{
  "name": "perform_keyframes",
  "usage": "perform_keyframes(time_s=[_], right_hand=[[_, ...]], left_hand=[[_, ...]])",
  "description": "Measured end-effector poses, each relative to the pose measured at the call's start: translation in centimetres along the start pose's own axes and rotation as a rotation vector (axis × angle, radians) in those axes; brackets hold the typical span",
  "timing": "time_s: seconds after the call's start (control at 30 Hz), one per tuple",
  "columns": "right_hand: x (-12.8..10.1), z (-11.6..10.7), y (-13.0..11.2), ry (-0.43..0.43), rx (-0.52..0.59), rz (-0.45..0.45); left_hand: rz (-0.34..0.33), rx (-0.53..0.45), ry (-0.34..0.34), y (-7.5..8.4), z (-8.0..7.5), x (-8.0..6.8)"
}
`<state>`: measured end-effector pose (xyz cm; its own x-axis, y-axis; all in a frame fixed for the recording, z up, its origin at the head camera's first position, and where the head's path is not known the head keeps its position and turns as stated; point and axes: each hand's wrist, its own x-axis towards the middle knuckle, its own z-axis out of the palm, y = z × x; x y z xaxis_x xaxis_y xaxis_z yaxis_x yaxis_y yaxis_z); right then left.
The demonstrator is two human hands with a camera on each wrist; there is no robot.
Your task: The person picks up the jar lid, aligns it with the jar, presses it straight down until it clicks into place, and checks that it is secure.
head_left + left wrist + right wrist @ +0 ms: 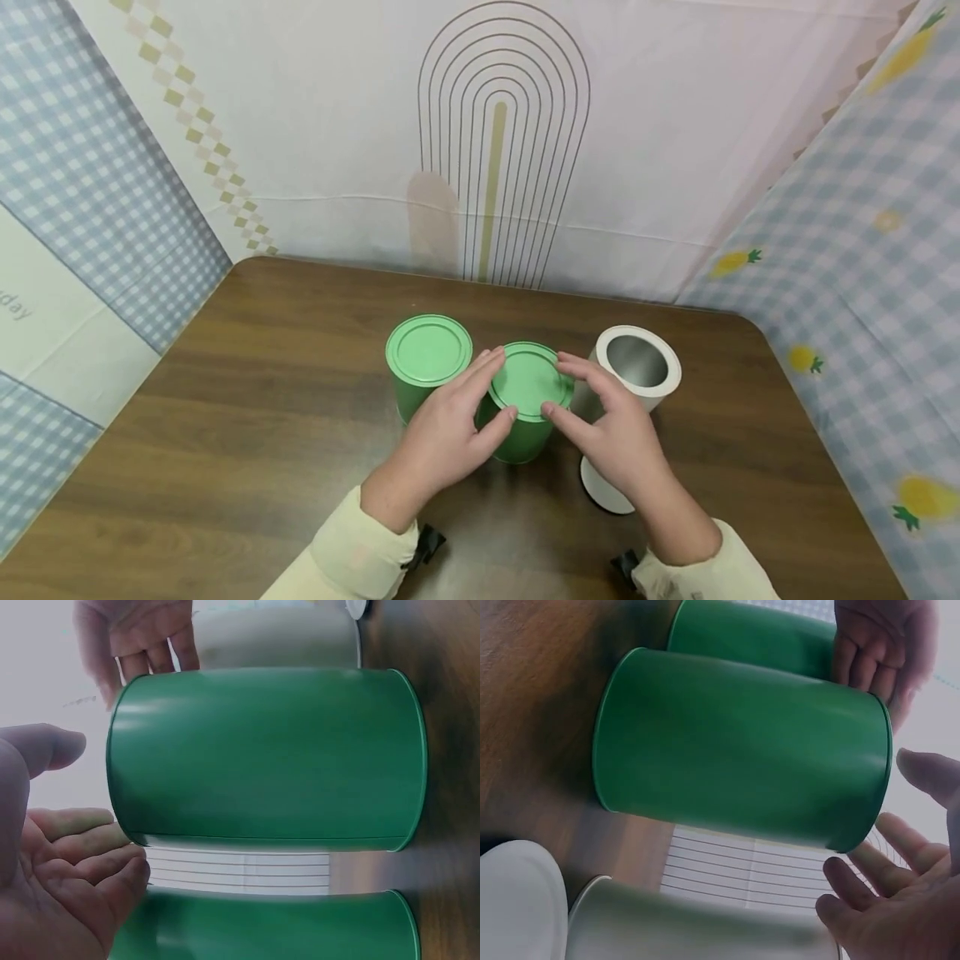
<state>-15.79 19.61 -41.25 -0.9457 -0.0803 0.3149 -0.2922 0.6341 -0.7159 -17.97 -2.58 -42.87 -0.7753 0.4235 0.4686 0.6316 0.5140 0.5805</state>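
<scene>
A green canister [522,437] with a round green lid [529,382] stands upright on the table between both hands. My left hand [450,429] is at the lid's left side, fingers extended and thumb apart. On the other side, my right hand [618,437] has its fingers spread near the lid's edge. The wrist views show gaps between the thumbs and the green canister [262,757]; whether any fingertip touches it I cannot tell. Left of it is a second lidded green canister [420,396]. A white canister [666,379], its top uncovered and silvery inside, is behind my right hand.
A flat white disc [603,492], like a lid, lies on the brown wooden table [225,433] partly under my right hand. A patterned white cloth [337,125] hangs behind the table, and checked blue cloth [862,292] covers the right side.
</scene>
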Motion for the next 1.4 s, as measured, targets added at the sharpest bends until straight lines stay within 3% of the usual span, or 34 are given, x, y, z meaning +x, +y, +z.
perform_keyframes(time_s=[0.53, 1.03, 1.4], right_hand=[[-1.7, -0.7, 0.3, 0.085, 0.030, -0.056], [-3.6, -1.1, 0.3, 0.129, -0.049, -0.064], [-4.6, -1.4, 0.5, 0.133, -0.094, -0.039]], left_hand=[[0.024, -0.022, 0.041, 0.9, 0.0, -0.8], [0.136, 0.005, 0.110, 2.1, 0.4, -1.3], [0.176, -0.047, 0.086, 3.0, 0.8, -1.7]])
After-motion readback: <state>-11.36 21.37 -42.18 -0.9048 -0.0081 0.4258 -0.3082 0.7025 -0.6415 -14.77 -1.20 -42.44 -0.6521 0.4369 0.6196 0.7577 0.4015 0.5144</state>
